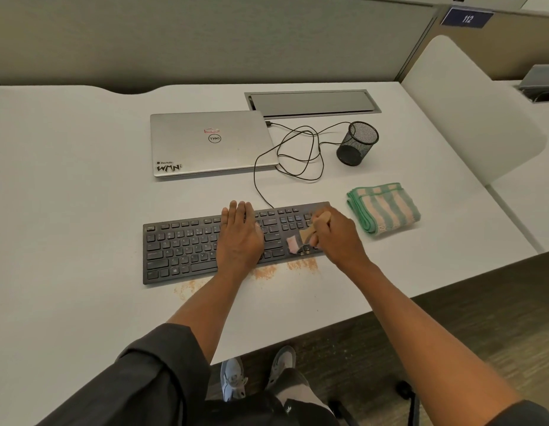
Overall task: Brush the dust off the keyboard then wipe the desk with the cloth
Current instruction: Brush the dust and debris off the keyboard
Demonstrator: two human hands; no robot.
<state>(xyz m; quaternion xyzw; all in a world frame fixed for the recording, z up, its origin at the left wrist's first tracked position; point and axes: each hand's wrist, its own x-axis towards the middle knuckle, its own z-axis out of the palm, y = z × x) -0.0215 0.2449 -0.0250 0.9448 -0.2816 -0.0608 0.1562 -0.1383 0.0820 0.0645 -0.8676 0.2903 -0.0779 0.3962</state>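
Observation:
A black keyboard [181,247] lies near the front edge of the white desk [67,186]. My left hand [241,235] rests flat on the keyboard's middle, fingers spread. My right hand [334,233] grips a small wooden-handled brush [308,233], whose pale bristles touch the keys at the keyboard's right end. Patches of orange-tan dust [301,265] lie on the desk just in front of the keyboard. A folded green and pink striped cloth [385,209] sits on the desk to the right of the keyboard, untouched.
A shut silver laptop [211,142] lies behind the keyboard. A tangled black cable [298,155] runs from the laptop to the keyboard. A black mesh pen cup [357,142] stands at the right, with a cable hatch [313,103] behind it. My shoes show below the desk edge.

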